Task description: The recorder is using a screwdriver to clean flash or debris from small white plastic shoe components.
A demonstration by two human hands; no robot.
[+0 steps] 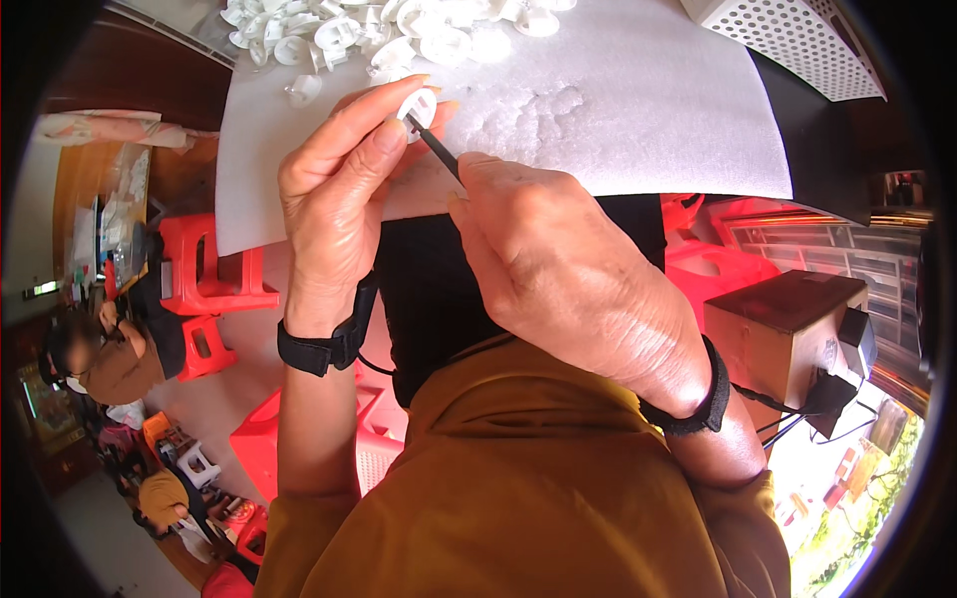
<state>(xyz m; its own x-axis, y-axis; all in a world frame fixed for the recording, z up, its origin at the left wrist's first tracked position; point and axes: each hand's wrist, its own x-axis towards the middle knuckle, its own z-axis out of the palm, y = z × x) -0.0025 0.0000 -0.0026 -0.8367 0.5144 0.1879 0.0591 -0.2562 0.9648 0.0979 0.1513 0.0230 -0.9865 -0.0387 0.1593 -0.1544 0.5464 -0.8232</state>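
My left hand (344, 174) pinches a small round white plastic part (417, 108) between thumb and fingers, a little above the white foam sheet. My right hand (543, 234) is closed round a slim black hand tool (439, 151). Its narrow tip reaches the face of the part, touching or nearly so; the exact kind of tool cannot be made out. At the far side of the sheet lies a heap of similar white plastic parts (339, 32). A single one of them (303, 91) sits apart at the heap's near left edge.
The foam sheet (688, 130) covers the tabletop before me. A white perforated box (797, 45) stands at the far right. Red plastic stools (194, 264) are on the left, and a brown box (788, 309) with cables is on the right. Other people (125, 364) sit farther left.
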